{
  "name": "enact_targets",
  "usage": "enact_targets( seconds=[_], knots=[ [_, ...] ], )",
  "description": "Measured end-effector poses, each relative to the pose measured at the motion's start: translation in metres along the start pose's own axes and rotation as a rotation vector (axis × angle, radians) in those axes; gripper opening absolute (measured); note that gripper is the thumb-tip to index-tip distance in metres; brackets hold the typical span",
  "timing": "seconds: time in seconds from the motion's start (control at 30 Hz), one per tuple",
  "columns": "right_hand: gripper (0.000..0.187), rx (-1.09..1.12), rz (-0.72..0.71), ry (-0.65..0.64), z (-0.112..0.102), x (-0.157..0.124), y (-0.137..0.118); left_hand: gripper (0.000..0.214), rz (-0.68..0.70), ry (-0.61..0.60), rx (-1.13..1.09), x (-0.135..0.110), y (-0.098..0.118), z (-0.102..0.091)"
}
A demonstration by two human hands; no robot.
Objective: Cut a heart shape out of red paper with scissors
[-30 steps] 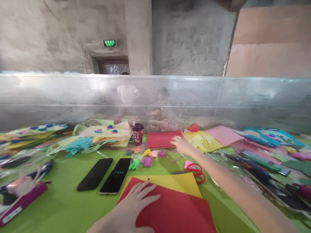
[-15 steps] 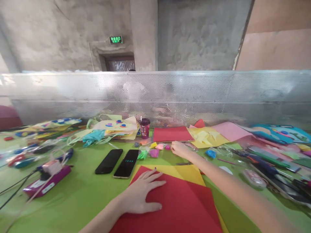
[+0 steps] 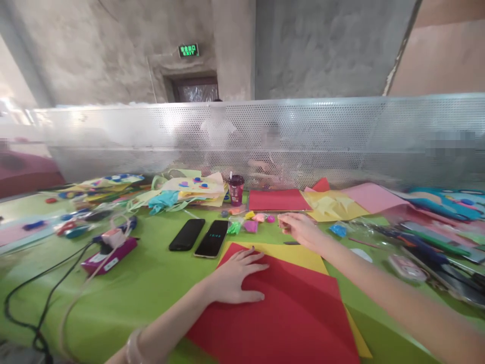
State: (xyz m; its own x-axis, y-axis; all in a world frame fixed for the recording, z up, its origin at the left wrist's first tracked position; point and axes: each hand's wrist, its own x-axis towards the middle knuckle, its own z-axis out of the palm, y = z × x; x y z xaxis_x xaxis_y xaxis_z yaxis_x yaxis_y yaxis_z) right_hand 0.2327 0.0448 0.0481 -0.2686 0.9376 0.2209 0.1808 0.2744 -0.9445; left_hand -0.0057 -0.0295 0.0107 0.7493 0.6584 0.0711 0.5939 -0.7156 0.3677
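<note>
1. A perforated metal divider closes off the far side of the table; green cover spreads broadly from the power strip to the red sheet, and two black cords run off the near-left edge.
2. The red sheet lies at near centre, over a yellow sheet that shows along its far and right sides.
3. Pink paper, crumpled yellow paper and a far red sheet crowd the divider's foot.
4. The left hand lies flat, fingers spread, on the red sheet. Well apart, the right hand has curled fingers; I cannot tell whether they grip anything. Its forearm bars the right side.
5. Two phones lie near the yellow sheet's far-left corner.
6. A lidded cup stands before the divider.
7. A blue lump sits right of the right hand, a pink ball just left.
</note>
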Motion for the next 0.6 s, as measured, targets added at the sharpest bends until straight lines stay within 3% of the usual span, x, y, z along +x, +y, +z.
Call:
enact_targets(
  seconds=[0.23,0.6],
  knots=[
    [0.029,0.468,0.15,-0.038,0.013,-0.031,-0.021,0.07,0.003,0.011,0.008,0.0,0.0,0.001],
    [0.022,0.617,0.214,-0.019,0.02,-0.047,-0.027,0.07,-0.011,0.003,0.007,0.0,-0.003,0.004]
  ],
)
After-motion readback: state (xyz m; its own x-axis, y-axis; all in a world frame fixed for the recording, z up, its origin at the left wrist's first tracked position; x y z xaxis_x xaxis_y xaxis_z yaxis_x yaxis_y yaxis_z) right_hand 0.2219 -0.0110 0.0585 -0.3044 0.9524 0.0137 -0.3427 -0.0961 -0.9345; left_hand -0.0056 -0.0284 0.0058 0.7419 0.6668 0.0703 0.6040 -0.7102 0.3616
